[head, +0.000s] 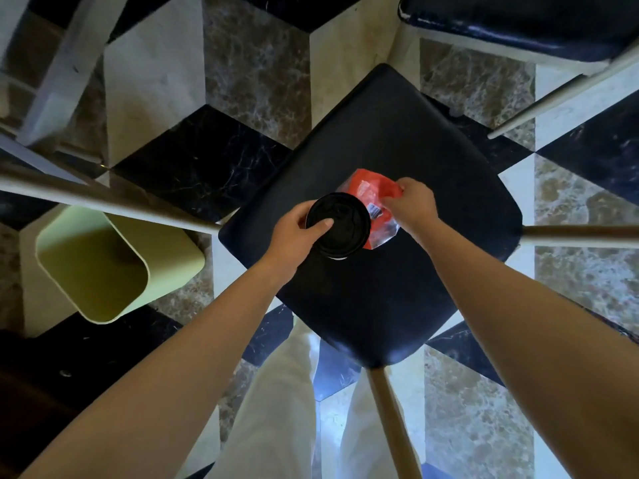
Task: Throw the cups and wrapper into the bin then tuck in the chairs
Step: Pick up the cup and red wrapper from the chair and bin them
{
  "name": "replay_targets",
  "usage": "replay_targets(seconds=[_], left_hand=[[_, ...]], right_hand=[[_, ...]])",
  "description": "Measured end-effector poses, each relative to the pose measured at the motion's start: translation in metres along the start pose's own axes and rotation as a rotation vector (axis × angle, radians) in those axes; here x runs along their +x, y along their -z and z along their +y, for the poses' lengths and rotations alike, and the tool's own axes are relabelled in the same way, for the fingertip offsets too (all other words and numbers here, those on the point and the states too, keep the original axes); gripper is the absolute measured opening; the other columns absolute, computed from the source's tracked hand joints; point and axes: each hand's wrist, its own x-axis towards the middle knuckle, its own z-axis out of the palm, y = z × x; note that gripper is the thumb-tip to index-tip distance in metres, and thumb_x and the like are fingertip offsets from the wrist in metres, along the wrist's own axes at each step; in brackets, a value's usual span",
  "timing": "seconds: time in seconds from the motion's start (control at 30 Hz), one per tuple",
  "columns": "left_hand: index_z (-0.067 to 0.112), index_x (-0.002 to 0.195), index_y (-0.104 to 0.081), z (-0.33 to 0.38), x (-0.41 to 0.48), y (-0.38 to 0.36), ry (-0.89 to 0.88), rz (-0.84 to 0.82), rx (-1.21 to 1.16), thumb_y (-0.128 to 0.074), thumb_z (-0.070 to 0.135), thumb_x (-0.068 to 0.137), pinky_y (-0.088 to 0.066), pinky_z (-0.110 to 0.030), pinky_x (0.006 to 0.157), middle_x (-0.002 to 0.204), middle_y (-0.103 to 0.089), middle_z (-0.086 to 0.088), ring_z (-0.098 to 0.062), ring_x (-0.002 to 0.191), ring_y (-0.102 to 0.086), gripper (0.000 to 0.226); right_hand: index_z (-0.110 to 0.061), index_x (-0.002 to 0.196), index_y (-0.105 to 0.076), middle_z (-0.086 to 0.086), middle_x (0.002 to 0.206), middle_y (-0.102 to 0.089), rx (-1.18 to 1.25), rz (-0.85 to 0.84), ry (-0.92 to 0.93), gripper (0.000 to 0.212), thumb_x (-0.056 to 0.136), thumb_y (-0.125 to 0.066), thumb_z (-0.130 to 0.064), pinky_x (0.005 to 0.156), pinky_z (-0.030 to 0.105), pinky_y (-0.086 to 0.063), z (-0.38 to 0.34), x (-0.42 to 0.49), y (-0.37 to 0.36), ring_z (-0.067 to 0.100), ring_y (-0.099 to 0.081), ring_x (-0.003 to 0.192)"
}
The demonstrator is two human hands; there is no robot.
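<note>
The left hand [297, 229] is wrapped around a cup [338, 223] from its left side, thumb pressed flat on the black lid, fingers curled out of sight round the wall. The right hand [413, 202] pinches the top right corner of a red and clear wrapper [371, 198], fingers closed on the plastic. Cup and wrapper touch each other; the wrapper's left part is tucked behind the lid. Both are over the middle of a chair [397, 140] seat, dark and padded, turned corner-on to the person; whether they rest on the seat or are lifted off it I cannot tell. A pale green bin [173, 250] stands on the chequered marble floor [256, 74] just beside the seat's left corner, open-topped, well clear of both hands. A second chair [518, 25], dark-seated too, shows at the top right, apart from the first. The person's light trousers [276, 409] show below, near the seat's near corner
</note>
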Motion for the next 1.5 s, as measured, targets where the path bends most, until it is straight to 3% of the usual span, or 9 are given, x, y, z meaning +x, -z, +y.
replay_targets(seconds=[0.13,0.33,0.57,0.73,0.83,1.0,1.1,1.33,1.5], left_hand=[[0.023,0.122,-0.059,0.007,0.019,0.003,-0.111,0.02,0.28,-0.067,0.016,0.086,-0.046,-0.033,0.103,0.128,-0.054,-0.008,-0.018,0.115,-0.054,0.038],[0.026,0.136,-0.049,0.005,0.026,0.009,-0.155,0.065,0.575,-0.063,0.016,0.088,-0.027,-0.023,0.1,0.133,-0.037,-0.008,-0.024,0.128,-0.032,0.051],[0.029,0.149,-0.027,-0.006,0.025,0.02,-0.122,-0.084,0.67,-0.051,0.024,0.096,-0.029,-0.036,0.11,0.146,-0.033,-0.008,-0.028,0.136,-0.026,0.058],[0.028,0.151,-0.021,-0.004,0.004,0.04,-0.005,-0.195,0.3,-0.051,0.022,0.098,-0.033,-0.024,0.103,0.148,-0.041,-0.001,-0.016,0.135,-0.04,0.062],[0.028,0.151,-0.021,-0.005,-0.017,0.056,0.065,-0.175,0.082,-0.059,0.023,0.093,-0.037,-0.026,0.104,0.136,-0.051,0.002,-0.012,0.126,-0.047,0.069],[0.015,0.131,-0.054,-0.015,-0.072,0.083,0.084,-0.166,-0.083,-0.06,0.016,0.092,-0.048,-0.039,0.101,0.126,-0.063,-0.009,-0.024,0.119,-0.058,0.039],[0.017,0.111,-0.063,-0.021,-0.122,0.103,0.064,-0.053,-0.185,-0.06,0.012,0.092,-0.049,-0.04,0.094,0.108,-0.068,-0.008,-0.025,0.106,-0.062,0.02],[0.007,0.113,-0.06,-0.033,-0.227,0.168,0.024,0.252,-0.332,-0.059,0.006,0.092,-0.054,-0.03,0.082,0.103,-0.066,-0.013,-0.022,0.09,-0.064,0.021],[0.006,0.108,-0.061,-0.056,-0.279,0.239,0.047,0.446,-0.455,-0.071,0.011,0.079,-0.046,-0.051,0.098,0.109,-0.064,-0.02,-0.031,0.101,-0.06,0.032]], right_hand=[[0.006,0.098,-0.058,0.014,0.088,-0.06,0.271,-0.169,-0.027,0.025,0.093,-0.05,-0.018,0.074,0.035,-0.047,-0.014,-0.02,-0.006,0.029,-0.056,0.083],[-0.008,0.111,-0.061,0.009,0.108,-0.065,0.403,-0.311,-0.07,0.04,0.097,-0.045,-0.042,0.095,0.039,-0.047,-0.021,-0.034,-0.021,0.023,-0.061,0.101],[-0.005,0.111,-0.063,0.014,0.107,-0.067,0.199,-0.253,-0.003,0.029,0.085,-0.066,-0.017,0.091,0.044,-0.051,-0.035,-0.041,-0.047,0.028,-0.062,0.101],[-0.002,0.105,-0.066,0.017,0.103,-0.069,0.238,-0.318,0.028,0.023,0.084,-0.066,-0.011,0.089,0.044,-0.053,-0.045,-0.057,-0.04,0.03,-0.065,0.099],[-0.002,0.11,-0.066,0.014,0.104,-0.069,0.253,-0.439,0.075,0.026,0.085,-0.066,-0.008,0.078,0.028,-0.054,-0.054,-0.071,-0.03,0.02,-0.066,0.092],[-0.006,0.099,-0.066,0.002,0.088,-0.065,0.111,-0.527,0.207,0.015,0.085,-0.066,-0.009,0.067,0.019,-0.046,-0.081,-0.116,-0.03,0.015,-0.06,0.087],[-0.01,0.096,-0.065,-0.003,0.081,-0.062,-0.016,-0.559,0.314,0.013,0.084,-0.067,-0.011,0.067,0.021,-0.045,-0.103,-0.156,-0.038,0.012,-0.059,0.08],[-0.013,0.073,-0.055,0.002,0.07,-0.052,-0.265,-0.617,0.589,0.019,0.082,-0.071,-0.015,0.065,0.028,-0.039,-0.172,-0.244,-0.079,0.015,-0.05,0.069],[-0.012,0.085,-0.061,0.007,0.084,-0.059,-0.462,-0.653,0.777,0.014,0.085,-0.067,-0.024,0.067,0.026,-0.036,-0.229,-0.302,-0.133,0.02,-0.057,0.085]])
